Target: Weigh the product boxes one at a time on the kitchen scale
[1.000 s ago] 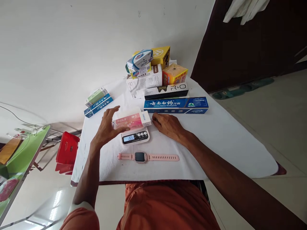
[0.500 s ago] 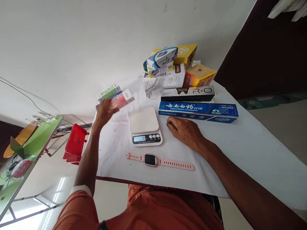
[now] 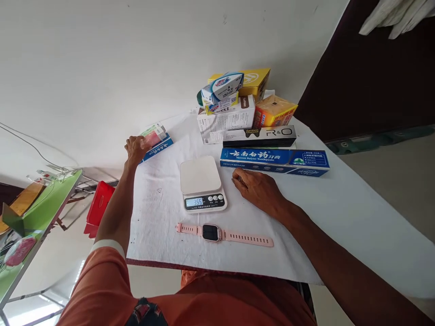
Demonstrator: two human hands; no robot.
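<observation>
At the table's far left, my left hand [image 3: 136, 150] has its fingers around the left end of a small pink box [image 3: 157, 137]. That box lies over a blue box [image 3: 159, 148] and against a light green box [image 3: 152, 129]; the hand hides part of the stack. My right hand [image 3: 260, 190] rests on the cloth with its fingers curled in, just in front of a long blue toothpaste box [image 3: 275, 160]. Between the hands stands a white kitchen scale [image 3: 200, 175] with a bare plate and a lit display that seems to read 355.
A pink-strapped smartwatch [image 3: 211, 232] lies near the front edge. Behind the toothpaste box are a black-and-silver box [image 3: 260, 136], a white box [image 3: 226, 121], stacked soap boxes [image 3: 222, 88], a yellow box [image 3: 261, 79] and an orange pack [image 3: 276, 111]. A red chair [image 3: 100, 203] stands left.
My left hand has moved left with the pink box, bringing it over the blue box by the green one. The scale's reading has changed. My right hand stays put.
</observation>
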